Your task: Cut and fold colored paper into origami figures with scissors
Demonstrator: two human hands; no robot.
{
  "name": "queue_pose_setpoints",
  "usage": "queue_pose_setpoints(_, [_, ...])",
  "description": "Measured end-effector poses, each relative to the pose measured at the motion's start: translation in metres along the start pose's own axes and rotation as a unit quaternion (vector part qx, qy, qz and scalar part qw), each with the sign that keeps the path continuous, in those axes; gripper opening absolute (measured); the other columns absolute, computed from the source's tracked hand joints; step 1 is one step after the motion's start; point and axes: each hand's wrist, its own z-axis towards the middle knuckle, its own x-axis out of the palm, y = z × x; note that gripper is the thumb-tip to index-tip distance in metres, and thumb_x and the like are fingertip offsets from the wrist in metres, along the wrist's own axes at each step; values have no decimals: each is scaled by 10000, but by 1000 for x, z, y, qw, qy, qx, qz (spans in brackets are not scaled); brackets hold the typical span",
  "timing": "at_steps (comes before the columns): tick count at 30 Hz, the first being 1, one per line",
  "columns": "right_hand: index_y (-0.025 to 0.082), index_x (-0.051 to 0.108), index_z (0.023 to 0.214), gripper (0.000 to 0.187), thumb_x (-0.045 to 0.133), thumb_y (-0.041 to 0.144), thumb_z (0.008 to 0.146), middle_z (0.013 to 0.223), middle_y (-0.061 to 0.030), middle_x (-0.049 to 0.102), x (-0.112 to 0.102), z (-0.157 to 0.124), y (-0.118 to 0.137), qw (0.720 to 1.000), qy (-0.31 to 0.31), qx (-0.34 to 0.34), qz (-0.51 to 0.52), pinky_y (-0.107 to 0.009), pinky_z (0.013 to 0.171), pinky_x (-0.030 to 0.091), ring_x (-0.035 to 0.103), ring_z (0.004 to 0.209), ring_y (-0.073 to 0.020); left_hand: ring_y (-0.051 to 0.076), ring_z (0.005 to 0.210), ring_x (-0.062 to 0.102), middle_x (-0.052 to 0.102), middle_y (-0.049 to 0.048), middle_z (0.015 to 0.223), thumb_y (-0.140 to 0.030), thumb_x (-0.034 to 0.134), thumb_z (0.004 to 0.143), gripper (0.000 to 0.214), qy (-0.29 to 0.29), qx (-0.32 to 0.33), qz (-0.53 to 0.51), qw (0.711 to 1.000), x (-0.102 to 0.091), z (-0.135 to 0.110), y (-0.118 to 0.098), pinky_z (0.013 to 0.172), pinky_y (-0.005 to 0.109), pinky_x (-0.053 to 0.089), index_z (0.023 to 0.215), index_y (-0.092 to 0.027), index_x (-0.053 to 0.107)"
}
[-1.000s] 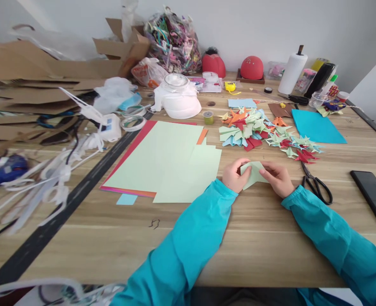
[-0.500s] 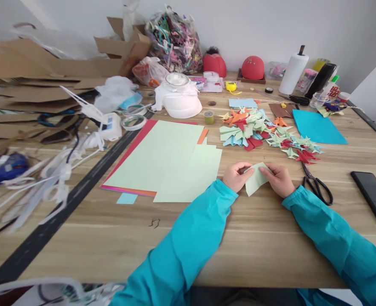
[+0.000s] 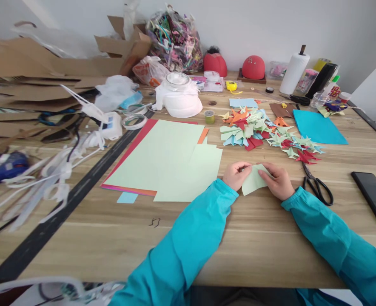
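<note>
Between my two hands is a small piece of pale green paper (image 3: 253,180), held just above the table. My left hand (image 3: 237,175) pinches its left edge with thumb and fingers. On the other side, my right hand (image 3: 280,180) grips the right edge, thumb on top and fingers behind. Beyond the hands lies a heap of folded paper cranes (image 3: 247,127) in green, red, orange and blue. Black-handled scissors (image 3: 318,187) rest just right of my right hand. Large pale green sheets (image 3: 169,157) are stacked to the left over red and orange ones.
A black phone (image 3: 373,197) lies at the right. Turquoise paper (image 3: 320,127) sits behind the scissors. A thread spool (image 3: 209,117), a yellow tape measure (image 3: 231,86) and a white bundle (image 3: 180,100) stand farther back. Cables (image 3: 57,178) and cardboard (image 3: 25,93) crowd the left side.
The green paper has turned slightly and now shows a flatter, wider face between my hands. My right fingers have shifted a little on its edge. The surrounding things stay put.
</note>
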Motion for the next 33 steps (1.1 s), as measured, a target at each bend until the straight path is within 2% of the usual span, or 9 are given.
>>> queue_pose_setpoints(3, [234,662,1126,320,536,366,864,1080,-49,704,1,-2,0,999,-9,-19,-41,-347,814,542,660,978,-244,133,568,572,680,-4,617,-243,612,667,102,-6,-2,7,1000,0,1,2,531,240,448,651,-178,690])
queue_pose_setpoints(7, [248,684,1108,297,510,333,883,1057,-49,713,1,-4,-3,997,-12,-57,-48,-353,814,546,672,960,-244,128,551,558,671,2,602,-234,608,667,105,-2,-14,1,1000,1,2,4,532,241,435,658,-169,690])
queue_pose_setpoints(15, [255,685,1112,304,502,360,893,888,-53,731,-2,-3,-2,994,45,-91,-45,-318,708,536,679,809,-205,142,600,594,689,13,642,-239,600,675,120,9,-21,-9,1000,0,4,7,558,245,447,656,-172,698])
queue_pose_setpoints(22, [257,670,1086,342,430,432,919,967,-49,713,-2,0,3,997,60,-42,-25,-326,752,510,656,882,-213,151,629,604,703,17,675,-228,623,686,101,-15,4,15,1000,0,4,8,607,260,472,670,-178,709])
queue_pose_setpoints(27, [190,532,1180,406,489,465,884,701,-6,648,1,0,-1,997,66,22,24,-261,568,441,569,611,-149,152,627,596,695,18,682,-252,626,711,119,-18,-2,31,999,0,3,6,600,263,460,711,-173,715])
queue_pose_setpoints(30, [180,557,1063,369,509,487,863,761,-23,646,2,3,-2,995,76,46,49,-258,591,434,569,664,-152,165,655,606,694,28,685,-250,624,718,123,-21,8,38,999,0,3,6,617,272,465,715,-169,717])
queue_pose_setpoints(33, [177,595,881,343,495,505,860,759,-26,614,0,6,-2,995,94,40,23,-265,628,422,549,691,-154,175,680,614,701,37,708,-249,628,718,124,-25,15,41,999,0,3,6,633,280,471,718,-167,720])
